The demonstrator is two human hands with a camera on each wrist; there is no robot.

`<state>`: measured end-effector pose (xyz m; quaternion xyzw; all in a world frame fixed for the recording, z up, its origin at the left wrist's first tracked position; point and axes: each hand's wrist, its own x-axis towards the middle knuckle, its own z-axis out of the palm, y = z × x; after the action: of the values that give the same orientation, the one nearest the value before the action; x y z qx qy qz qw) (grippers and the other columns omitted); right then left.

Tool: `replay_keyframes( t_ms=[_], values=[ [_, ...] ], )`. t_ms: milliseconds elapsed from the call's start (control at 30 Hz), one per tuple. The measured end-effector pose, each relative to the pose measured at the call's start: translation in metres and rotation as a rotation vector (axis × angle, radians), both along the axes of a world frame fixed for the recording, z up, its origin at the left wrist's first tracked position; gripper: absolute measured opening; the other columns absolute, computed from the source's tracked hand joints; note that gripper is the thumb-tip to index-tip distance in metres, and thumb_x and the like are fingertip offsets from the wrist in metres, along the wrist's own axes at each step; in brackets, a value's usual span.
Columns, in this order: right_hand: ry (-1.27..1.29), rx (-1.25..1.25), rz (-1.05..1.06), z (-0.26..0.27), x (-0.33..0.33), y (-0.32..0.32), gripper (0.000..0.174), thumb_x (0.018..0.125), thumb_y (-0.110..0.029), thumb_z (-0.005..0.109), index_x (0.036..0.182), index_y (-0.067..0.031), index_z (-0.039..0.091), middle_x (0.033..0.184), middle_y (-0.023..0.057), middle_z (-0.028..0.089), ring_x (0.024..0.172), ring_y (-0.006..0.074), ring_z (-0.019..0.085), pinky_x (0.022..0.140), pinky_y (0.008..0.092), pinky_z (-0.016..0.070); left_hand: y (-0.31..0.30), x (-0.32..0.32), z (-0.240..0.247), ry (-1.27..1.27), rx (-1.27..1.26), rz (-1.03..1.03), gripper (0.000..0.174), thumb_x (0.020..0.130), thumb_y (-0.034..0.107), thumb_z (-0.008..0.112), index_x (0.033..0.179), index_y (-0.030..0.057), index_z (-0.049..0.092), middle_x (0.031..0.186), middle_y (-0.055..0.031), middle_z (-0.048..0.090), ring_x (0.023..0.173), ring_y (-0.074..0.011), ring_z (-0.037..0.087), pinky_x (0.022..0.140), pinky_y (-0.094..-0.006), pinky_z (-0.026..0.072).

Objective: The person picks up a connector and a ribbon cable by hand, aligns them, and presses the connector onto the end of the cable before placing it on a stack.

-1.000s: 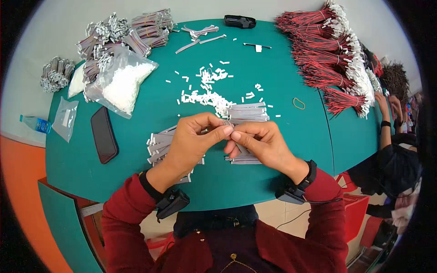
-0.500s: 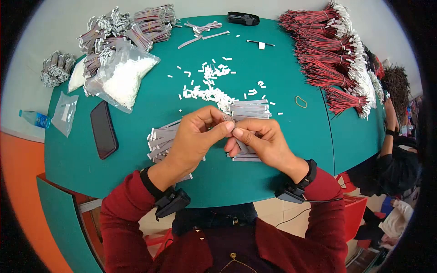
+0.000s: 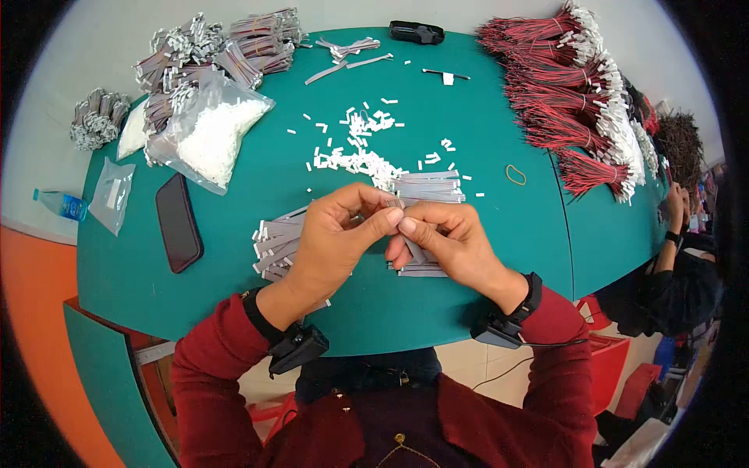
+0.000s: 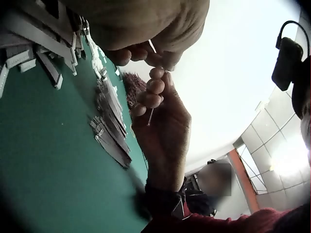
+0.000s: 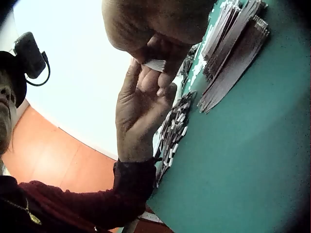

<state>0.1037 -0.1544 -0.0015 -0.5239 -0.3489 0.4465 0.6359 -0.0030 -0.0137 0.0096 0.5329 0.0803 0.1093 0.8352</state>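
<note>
In the head view my left hand (image 3: pixel 331 230) and right hand (image 3: pixel 456 242) meet fingertip to fingertip over the table. Between them they pinch one flat grey ribbon cable (image 3: pixel 417 251), its tail hanging under the right fingers. Fanned wire ends of this ribbon cable (image 5: pixel 155 65) show below the right palm in the right wrist view. The fingertips hide most of its upper end. Loose ribbon cables (image 3: pixel 277 242) with white ends lie beneath the left hand. A neater stack of ribbon cables (image 3: pixel 429 187) lies just beyond the right hand, with more partly hidden under it.
Small white connector housings (image 3: pixel 359 160) are scattered beyond the hands. A clear bag of white pieces (image 3: pixel 214 148), a phone (image 3: pixel 179 224) and a bottle (image 3: pixel 61 204) stand left. Bundled red-black wires (image 3: pixel 554 86) line the right; a rubber band (image 3: pixel 516 175) lies nearer. Another person's arm (image 3: pixel 672 234) shows far right.
The head view has shifted slightly. My hands stay together on the ribbon cable, with only small fingertip movement. At far right the other person's arm has shifted.
</note>
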Motion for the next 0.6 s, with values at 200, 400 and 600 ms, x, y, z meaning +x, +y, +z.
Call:
replay_keyframes(
  t_ms=[200, 400, 600],
  values=[
    [-0.015, 0.006, 0.016, 0.0003, 0.0008, -0.0003, 0.021, 0.094, -0.016, 0.049, 0.094, 0.0022, 0.059, 0.077, 0.0071, 0.063, 0.069, 0.0112, 0.06, 0.062, 0.0228, 0.0492, 0.0002, -0.0001, -0.0036, -0.054, 0.062, 0.036, 0.013, 0.084, 0.005, 0.061, 0.094, -0.0015, 0.063, 0.083, -0.0061, 0.062, 0.076, -0.0113, 0.057, 0.069, -0.0236, 0.0464],
    [-0.053, -0.013, 0.026, 0.0048, 0.0006, -0.0008, 0.021, 0.094, -0.016, 0.049, 0.092, 0.0022, 0.059, 0.077, 0.0062, 0.063, 0.068, 0.0099, 0.06, 0.062, 0.0223, 0.0487, 0.0013, -0.0011, -0.0003, -0.024, 0.057, 0.017, 0.011, 0.084, 0.007, 0.061, 0.092, -0.0015, 0.063, 0.083, -0.0061, 0.062, 0.076, -0.0111, 0.057, 0.07, -0.0239, 0.0458],
    [-0.051, -0.045, -0.029, 0.0067, -0.002, 0.002, 0.019, 0.093, -0.016, 0.051, 0.091, 0.0003, 0.061, 0.076, 0.0046, 0.063, 0.066, 0.0076, 0.059, 0.06, 0.0205, 0.0481, 0.0028, -0.0006, -0.0051, 0.034, 0.127, 0.045, 0.01, 0.084, 0.008, 0.061, 0.089, -0.0006, 0.063, 0.084, -0.0061, 0.062, 0.079, -0.0109, 0.057, 0.075, -0.0249, 0.0449]
  ],
)
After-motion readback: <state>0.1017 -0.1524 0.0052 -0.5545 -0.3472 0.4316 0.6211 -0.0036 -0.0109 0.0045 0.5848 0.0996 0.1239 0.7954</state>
